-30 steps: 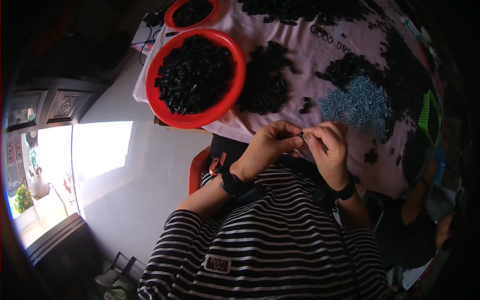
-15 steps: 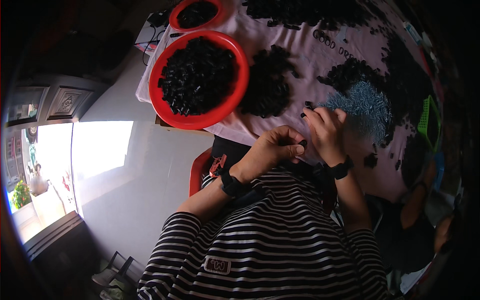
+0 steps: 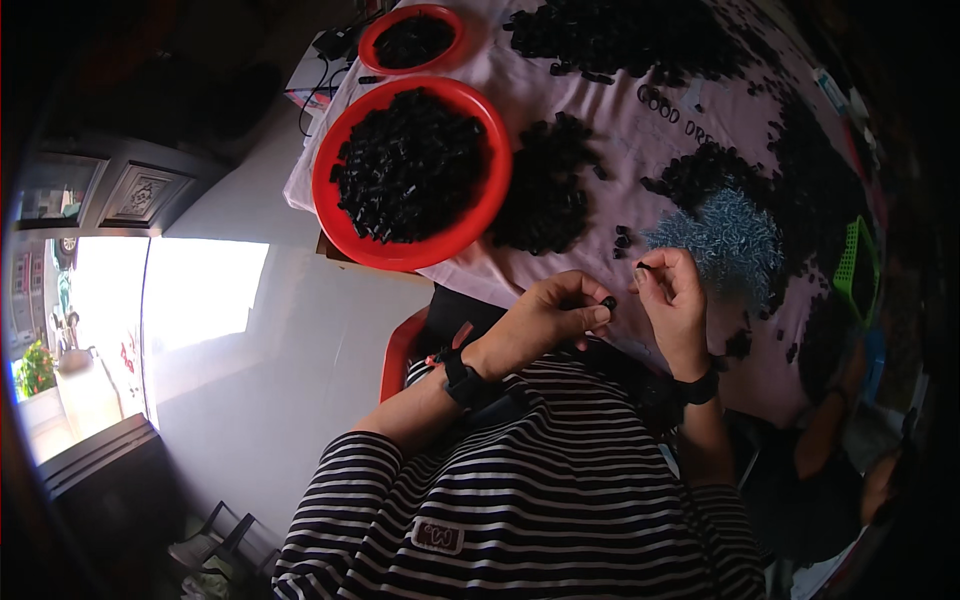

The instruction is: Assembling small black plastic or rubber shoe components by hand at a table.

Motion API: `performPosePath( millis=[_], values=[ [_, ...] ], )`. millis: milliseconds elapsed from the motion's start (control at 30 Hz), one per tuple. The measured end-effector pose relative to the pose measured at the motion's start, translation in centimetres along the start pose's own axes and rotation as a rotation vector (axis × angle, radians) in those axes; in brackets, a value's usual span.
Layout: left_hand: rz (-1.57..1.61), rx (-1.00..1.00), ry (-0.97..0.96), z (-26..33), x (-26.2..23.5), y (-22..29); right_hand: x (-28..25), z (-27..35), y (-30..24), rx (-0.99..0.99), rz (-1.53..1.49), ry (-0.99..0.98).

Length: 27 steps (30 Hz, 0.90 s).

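Between the thumb and fingers of my left hand (image 3: 555,312) is a small black plastic piece (image 3: 609,302). My right hand (image 3: 674,305) is just to the right, its thumb and fingertips pinched on a tiny dark piece (image 3: 642,266) whose kind I cannot make out. The two hands are apart, over the near edge of the table. Beyond them, a few loose black pieces (image 3: 622,242) lie on the pink cloth (image 3: 610,110). A heap of small blue-grey parts (image 3: 735,240) lies to the right of my right hand.
At left stands a large red basin (image 3: 330,190) full of black pieces, with a smaller red bowl (image 3: 370,45) behind it. Black heaps (image 3: 550,195) spread over the cloth. A green basket (image 3: 855,265) stands at right, near another person's arm (image 3: 830,415).
My right hand has drawn back toward me from the loose black pieces, which now show uncovered on the cloth. My left hand keeps its black piece. The view has shifted slightly.
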<state>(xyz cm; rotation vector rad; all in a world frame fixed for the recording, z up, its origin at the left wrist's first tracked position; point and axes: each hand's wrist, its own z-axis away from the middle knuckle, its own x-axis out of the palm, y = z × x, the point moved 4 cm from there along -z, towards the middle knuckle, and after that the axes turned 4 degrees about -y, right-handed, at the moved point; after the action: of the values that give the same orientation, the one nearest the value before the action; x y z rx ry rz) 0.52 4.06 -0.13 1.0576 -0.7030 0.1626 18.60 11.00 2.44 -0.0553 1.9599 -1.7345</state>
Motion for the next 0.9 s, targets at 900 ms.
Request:
performPosePath(
  millis=[900],
  values=[
    [0.209,0.013,-0.03,-0.3,0.0,0.5,-0.3,1.9,-4.4,0.003,-0.094,-0.089]
  ],
)
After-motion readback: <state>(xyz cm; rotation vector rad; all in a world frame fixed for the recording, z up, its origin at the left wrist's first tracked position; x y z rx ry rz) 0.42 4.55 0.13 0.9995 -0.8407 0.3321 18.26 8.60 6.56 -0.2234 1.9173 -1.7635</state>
